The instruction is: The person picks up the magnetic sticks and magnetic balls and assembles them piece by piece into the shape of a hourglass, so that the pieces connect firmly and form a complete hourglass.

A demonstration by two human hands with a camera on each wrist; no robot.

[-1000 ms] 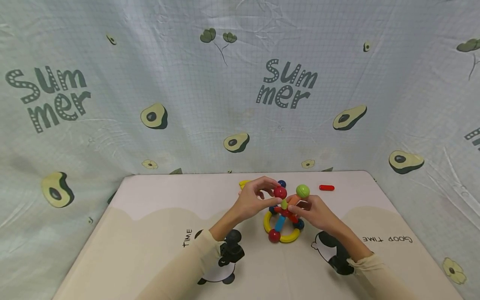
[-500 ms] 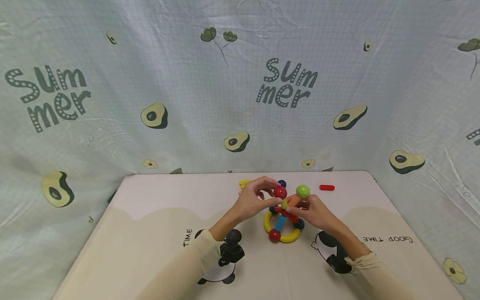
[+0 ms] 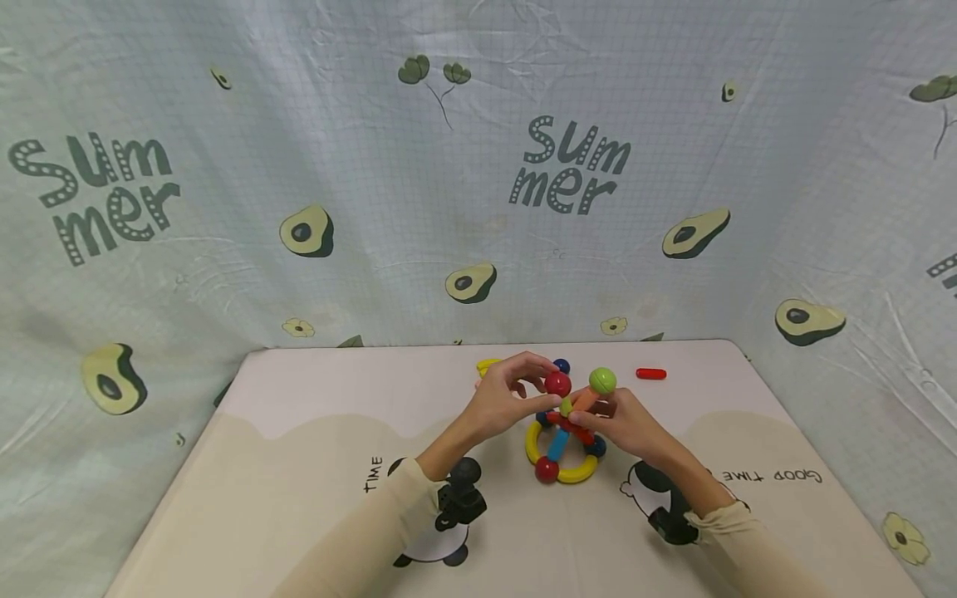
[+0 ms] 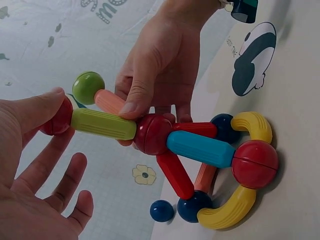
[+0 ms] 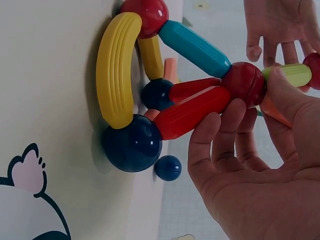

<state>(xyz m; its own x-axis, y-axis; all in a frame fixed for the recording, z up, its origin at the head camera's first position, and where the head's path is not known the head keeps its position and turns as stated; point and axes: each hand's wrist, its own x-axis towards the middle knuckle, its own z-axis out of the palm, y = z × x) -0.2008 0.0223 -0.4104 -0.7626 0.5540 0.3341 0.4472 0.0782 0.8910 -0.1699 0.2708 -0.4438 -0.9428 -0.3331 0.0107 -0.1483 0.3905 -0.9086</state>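
My left hand [image 3: 516,390] pinches a red ball [image 4: 61,119] between thumb and fingers. That ball sits on the upper end of a yellow-green rod [image 4: 102,124], which rises from a central red ball [image 4: 151,134]. With my right hand [image 3: 628,422] I grip the rods just above the central ball, thumb across the yellow-green rod's lower end. An orange rod [image 4: 109,101] tipped by a green ball [image 3: 602,381] slants up beside it, its lower end hidden by my right fingers. Below, blue [image 4: 200,148] and red rods [image 5: 192,112] run down to a ring of curved yellow rods [image 5: 117,70] and balls.
On the table [image 3: 314,498], a loose red rod [image 3: 651,374] lies at the back right. A dark blue ball [image 3: 561,365] and a yellow piece [image 3: 488,365] are behind my left hand. A printed cloth [image 3: 374,208] hangs behind the table.
My right thumb has shifted slightly left onto the lower end of the yellow-green rod. The left hand and the ring below have stayed in place.
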